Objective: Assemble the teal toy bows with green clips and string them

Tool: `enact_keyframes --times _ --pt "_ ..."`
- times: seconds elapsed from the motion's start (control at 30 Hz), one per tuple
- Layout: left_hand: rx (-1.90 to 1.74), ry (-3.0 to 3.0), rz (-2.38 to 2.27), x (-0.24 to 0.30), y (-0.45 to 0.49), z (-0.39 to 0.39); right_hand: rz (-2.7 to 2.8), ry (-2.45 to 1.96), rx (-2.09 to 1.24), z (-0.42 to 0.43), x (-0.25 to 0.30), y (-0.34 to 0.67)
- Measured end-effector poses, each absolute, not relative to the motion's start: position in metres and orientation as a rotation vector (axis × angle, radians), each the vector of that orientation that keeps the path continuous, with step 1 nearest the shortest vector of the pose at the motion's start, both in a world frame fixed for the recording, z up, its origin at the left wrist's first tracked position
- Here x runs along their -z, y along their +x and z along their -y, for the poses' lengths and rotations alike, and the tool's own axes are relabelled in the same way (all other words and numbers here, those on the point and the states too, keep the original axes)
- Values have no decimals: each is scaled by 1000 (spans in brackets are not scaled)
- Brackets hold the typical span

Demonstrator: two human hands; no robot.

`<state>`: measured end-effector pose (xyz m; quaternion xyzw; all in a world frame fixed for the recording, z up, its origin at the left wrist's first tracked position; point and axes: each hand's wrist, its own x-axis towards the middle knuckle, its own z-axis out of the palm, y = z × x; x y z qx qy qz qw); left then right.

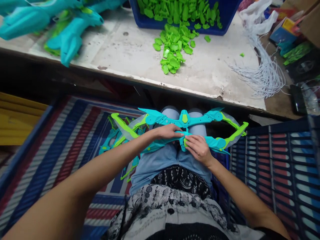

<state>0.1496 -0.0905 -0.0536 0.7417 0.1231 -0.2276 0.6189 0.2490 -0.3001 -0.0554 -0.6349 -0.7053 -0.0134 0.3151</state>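
Across my lap lies a teal and green toy bow [162, 144], its middle between my two hands. My left hand [170, 131] grips it just left of the centre, thumb and fingers closed together. From the right, my right hand [198, 146] has its bent fingers pressed on the centre, by a small green piece. Part of that middle is hidden under my fingers. Just beyond lies a matching teal bow half [197, 120] with a green insert at its centre. Green curved tips stick out at both sides.
On the white worktable [112, 56] ahead are a pile of small green plastic pieces [175, 46], a blue bin [225, 26] of more, teal toy parts [72, 36] and white strings [265, 73]. A dark slatted crate [275, 166] stands right; more bows lie on the striped sheet [62, 140].
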Motion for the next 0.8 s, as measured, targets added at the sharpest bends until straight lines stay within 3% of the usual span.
enact_keyframes --times 0.23,0.57,0.8 --pt "510 1778 -292 53 148 89 1767 -1752 108 298 67 237" --pt "492 2007 -367 51 154 105 1354 -2188 -267 291 61 237" --pt "399 2177 -355 52 146 107 1414 -2344 -410 282 48 248"
